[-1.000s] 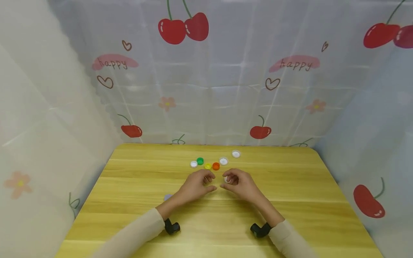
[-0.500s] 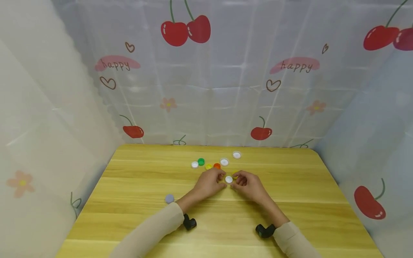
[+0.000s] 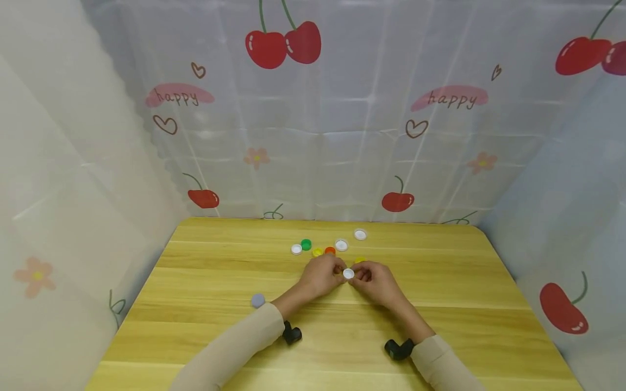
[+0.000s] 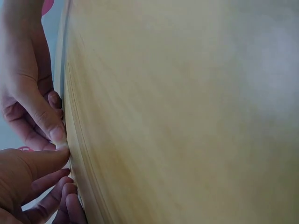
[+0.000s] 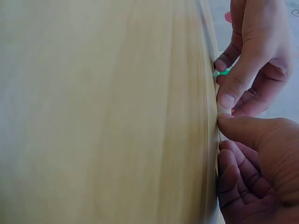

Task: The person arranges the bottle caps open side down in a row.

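In the head view, a small round white cap (image 3: 348,273) is pinched between my two hands near the middle of the table. My left hand (image 3: 320,277) holds its left edge with thumb and index finger. From the other side, my right hand (image 3: 377,283) grips the right edge in the same way. Both wrist views show the thumbs meeting tip to tip; the left wrist view has the right hand (image 4: 28,88) above the left. Just behind the right hand's fingers lies a yellow cap (image 3: 360,260), partly covered. An orange-red cap (image 3: 330,250) peeks out behind the left hand.
Beyond the hands lie a white cap (image 3: 296,249), a green cap (image 3: 306,244), another yellow cap (image 3: 317,252) and two clear-rimmed white discs (image 3: 341,245). A grey-lilac disc (image 3: 257,300) lies left of the left forearm. Printed curtains enclose the wooden table (image 3: 205,293).
The left hand has moved right to meet the right hand, and its fingers now close on the white cap, which showed between the hands half a second ago.
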Demonstrator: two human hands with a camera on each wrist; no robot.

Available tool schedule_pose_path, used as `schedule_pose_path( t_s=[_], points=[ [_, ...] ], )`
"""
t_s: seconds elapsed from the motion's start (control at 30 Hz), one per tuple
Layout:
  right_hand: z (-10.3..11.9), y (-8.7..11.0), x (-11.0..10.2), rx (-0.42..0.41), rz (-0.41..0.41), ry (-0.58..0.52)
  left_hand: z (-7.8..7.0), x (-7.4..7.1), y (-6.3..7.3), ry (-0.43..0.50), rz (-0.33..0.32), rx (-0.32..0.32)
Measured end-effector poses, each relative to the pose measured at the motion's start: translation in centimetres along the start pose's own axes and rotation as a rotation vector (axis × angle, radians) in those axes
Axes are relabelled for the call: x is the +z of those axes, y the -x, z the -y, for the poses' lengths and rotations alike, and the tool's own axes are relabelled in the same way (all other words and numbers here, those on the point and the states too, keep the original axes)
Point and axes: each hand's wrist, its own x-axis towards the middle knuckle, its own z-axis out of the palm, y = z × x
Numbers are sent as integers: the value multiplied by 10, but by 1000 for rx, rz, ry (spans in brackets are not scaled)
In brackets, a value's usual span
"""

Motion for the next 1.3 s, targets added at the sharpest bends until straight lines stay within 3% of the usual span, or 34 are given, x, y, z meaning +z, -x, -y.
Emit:
schedule_pose_path(
  t_s=[0.33, 0.57, 0.73, 1.0, 1.3],
  points=[
    [1, 1, 3, -1, 6, 0, 1, 2, 3, 8, -3, -6],
    [1, 5, 0, -32, 14, -45, 8, -1, 8, 79, 10, 30],
    [5, 9, -1, -86, 2, -120, 15, -13, 20, 135, 6, 84],
    [23, 15, -3, -196, 5, -283, 13, -37, 44, 258, -73, 166],
    [46, 27, 5, -334, 5, -405, 15, -45, 73, 451, -155, 213]
  ],
)
